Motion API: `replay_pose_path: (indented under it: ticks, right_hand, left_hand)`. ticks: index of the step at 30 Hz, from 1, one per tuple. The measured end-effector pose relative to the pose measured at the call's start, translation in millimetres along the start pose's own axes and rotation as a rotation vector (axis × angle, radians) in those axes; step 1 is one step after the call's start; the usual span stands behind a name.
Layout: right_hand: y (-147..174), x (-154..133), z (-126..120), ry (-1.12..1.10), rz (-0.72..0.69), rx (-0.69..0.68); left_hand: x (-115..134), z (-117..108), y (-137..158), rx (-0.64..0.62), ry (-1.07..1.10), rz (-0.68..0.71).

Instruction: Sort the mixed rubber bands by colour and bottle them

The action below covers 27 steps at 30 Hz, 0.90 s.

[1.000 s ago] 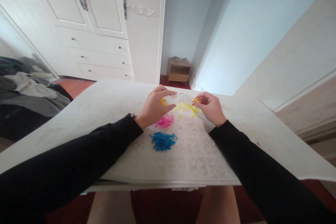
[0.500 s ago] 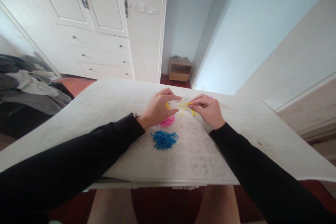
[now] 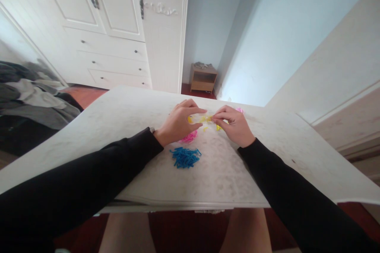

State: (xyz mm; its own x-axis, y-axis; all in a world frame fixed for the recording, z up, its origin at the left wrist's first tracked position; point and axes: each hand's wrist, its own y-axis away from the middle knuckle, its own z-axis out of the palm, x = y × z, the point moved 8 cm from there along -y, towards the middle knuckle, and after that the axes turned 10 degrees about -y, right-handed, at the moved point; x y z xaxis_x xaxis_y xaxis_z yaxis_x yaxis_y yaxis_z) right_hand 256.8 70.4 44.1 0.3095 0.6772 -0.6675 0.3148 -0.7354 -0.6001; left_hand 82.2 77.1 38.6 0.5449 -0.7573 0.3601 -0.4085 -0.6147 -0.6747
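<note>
**Both hands at the yellow bands**

My left hand (image 3: 177, 123) rests on the table (image 3: 124, 126), fingers curled and the forefinger stretched out to the right. A bit of yellow (image 3: 190, 119) shows in the crook between thumb and forefinger, so I seem to be holding some bands there, though the fingers hide how many. My right hand (image 3: 234, 125) faces it, thumb and fingertips pinched narrow on the yellow bands (image 3: 205, 119) that lie between the two hands. The fingertips of both hands come very near each other over those bands; whether they touch I cannot tell.

A few loose yellow pieces lie on the table just under my right fingers. The pink pile (image 3: 189, 137) sits just below my left hand, partly covered by it. The blue pile (image 3: 185, 157) lies nearer to me, apart from both hands and close under the pink one. Something pink (image 3: 239, 110) peeks out behind my right hand.

My black sleeves (image 3: 89, 178) run down to the near edge of the table. Beyond the table stand a white wardrobe (image 3: 113, 27) with drawers, a small wooden stand (image 3: 203, 78) in the corner, and clothes (image 3: 32, 102) heaped at the left.
</note>
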Motion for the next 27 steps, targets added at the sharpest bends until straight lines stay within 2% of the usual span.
replay_pose_path:
  ticks: [6, 12, 20, 23, 27]
  right_hand:
    - [1.2, 0.9, 4.8, -0.030, 0.005, -0.072]
    - [4.4, 13.3, -4.4, -0.143, 0.111, 0.099]
    - [4.0, 6.9, -6.8, -0.175, 0.075, 0.176]
    - [5.5, 4.5, -8.2, -0.119, 0.075, 0.191]
    - [5.7, -9.7, -9.0, -0.011, -0.016, 0.185]
  left_hand:
    - [-3.5, -1.5, -0.7, 0.014, 0.003, -0.042]
    - [-6.5, -0.3, -1.1, 0.006, 0.005, -0.047]
    - [-0.7, 2.6, 0.9, -0.031, 0.008, -0.023]
    - [1.9, 1.8, 0.7, -0.039, 0.021, -0.018]
    - [4.2, -2.5, -1.0, -0.007, 0.021, -0.010]
